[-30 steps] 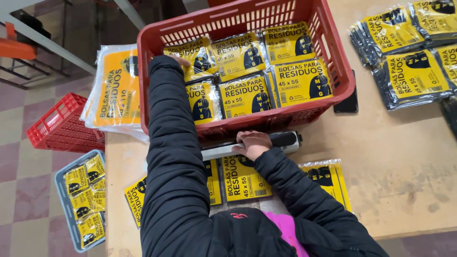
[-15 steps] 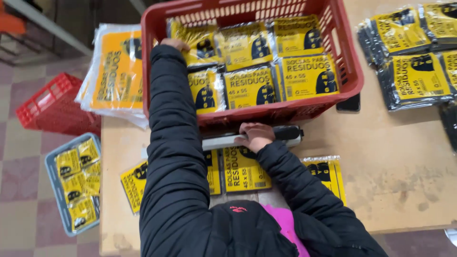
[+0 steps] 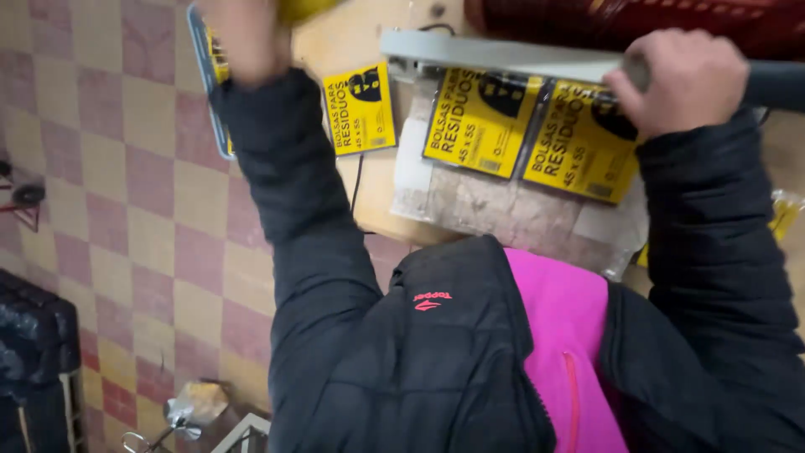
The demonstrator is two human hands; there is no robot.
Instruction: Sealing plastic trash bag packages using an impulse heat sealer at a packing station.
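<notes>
My right hand [image 3: 683, 80] grips the black handle [image 3: 776, 84] of a grey lever bar [image 3: 503, 54] lying across the wooden table. Two yellow-and-black bag packets [image 3: 478, 122] [image 3: 583, 143] lie side by side just under the bar, on a pale stone-like slab [image 3: 503, 205]. My left hand [image 3: 247, 33] is raised at the top left and blurred, closed on a yellow packet [image 3: 306, 7] that is mostly cut off by the frame. A third packet [image 3: 360, 109] lies flat on the table beside my left sleeve.
The red plastic basket [image 3: 629, 21] fills the top edge behind the bar. A blue tray [image 3: 201, 75] with yellow packets sits past the table's left end. Below lies a pink and cream checkered floor [image 3: 126, 210], with a dark case [image 3: 33, 352] at the lower left.
My left hand has come out of the red basket toward me with a yellow packet. My head has tilted down, so the basket has slid to the top edge. My right hand stays on the handle.
</notes>
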